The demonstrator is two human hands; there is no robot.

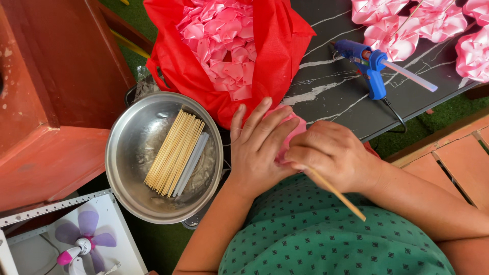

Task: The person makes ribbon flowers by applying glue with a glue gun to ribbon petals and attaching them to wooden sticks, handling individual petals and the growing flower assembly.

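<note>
Hands meet at the middle of the frame, just below the red bag [275,61]. Your left hand [257,150] is cupped over a pink ribbon flower [294,127], fingers spread flat across it, so most of the flower is hidden. Your right hand [333,155] is closed around a thin wooden stick [338,194], whose free end slants toward the lower right over your green dress [336,239]; the other end disappears between your hands, and you cannot tell from here how deep it sits in the flower.

Risk lies in that hidden joint: with the stick angled and your palm covering the petals, a sideways push could crush the folds or snap the stick. The glue gun [369,63] rests on the dark table [336,102] at upper right with its cord [395,114] trailing off the edge near your right forearm; a snag could drag it down. At left centre, the steel bowl [127,153] of spare sticks [173,153] sits just beside your left wrist, easy to knock.
</note>
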